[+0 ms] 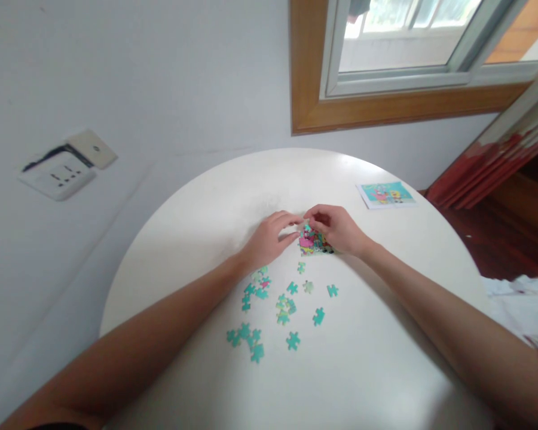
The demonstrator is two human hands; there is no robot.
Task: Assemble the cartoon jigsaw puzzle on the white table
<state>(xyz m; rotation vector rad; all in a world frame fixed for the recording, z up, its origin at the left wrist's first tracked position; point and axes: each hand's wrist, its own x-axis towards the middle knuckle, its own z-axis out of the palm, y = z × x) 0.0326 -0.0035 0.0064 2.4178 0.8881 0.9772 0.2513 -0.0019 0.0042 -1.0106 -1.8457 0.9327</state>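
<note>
A small joined patch of colourful jigsaw pieces (312, 243) lies near the middle of the round white table (385, 334). My left hand (269, 237) rests at its left edge, fingers curled and pinching toward it. My right hand (336, 228) covers its right side, fingertips pinched on a piece at the patch's top. The two hands nearly meet above the patch. Several loose teal pieces (278, 310) lie scattered on the table nearer to me, most face down.
A small picture card (386, 194) lies at the table's far right. A wall socket (58, 173) sits on the white wall at left. A wood-framed window (412, 65) is behind the table; red boards (497, 161) lean at right. White cloth (520, 304) shows at right edge.
</note>
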